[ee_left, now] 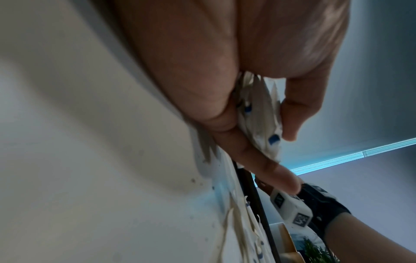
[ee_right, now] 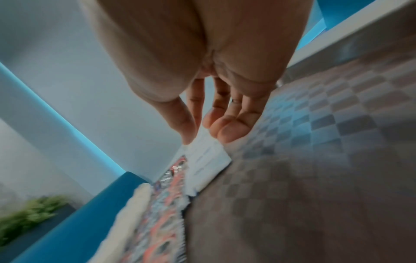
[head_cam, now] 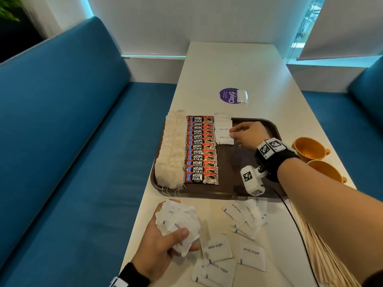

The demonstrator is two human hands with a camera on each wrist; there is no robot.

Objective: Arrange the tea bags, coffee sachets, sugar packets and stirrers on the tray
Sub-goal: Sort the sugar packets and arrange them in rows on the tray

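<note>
A brown tray (head_cam: pixel 248 162) holds a column of tea bags (head_cam: pixel 172 154) along its left edge and a column of red coffee sachets (head_cam: pixel 201 150) beside it. A short column of white sugar packets (head_cam: pixel 223 133) starts at the tray's far end. My right hand (head_cam: pixel 233 134) reaches there, thumb and fingers pinching the edge of a sugar packet (ee_right: pixel 209 158) that lies on the tray (ee_right: pixel 315 178). My left hand (head_cam: pixel 176 239) grips a bunch of sugar packets (head_cam: pixel 176 218) above the table's near left edge; in the left wrist view this bunch (ee_left: pixel 258 115) sits between thumb and fingers.
Several loose sugar packets (head_cam: pixel 219 249) lie on the white table in front of the tray. Wooden stirrers (head_cam: pixel 323 255) lie in a pile at the near right. Two orange cups (head_cam: pixel 308 150) stand right of the tray. A blue bench (head_cam: pixel 72 141) runs along the left.
</note>
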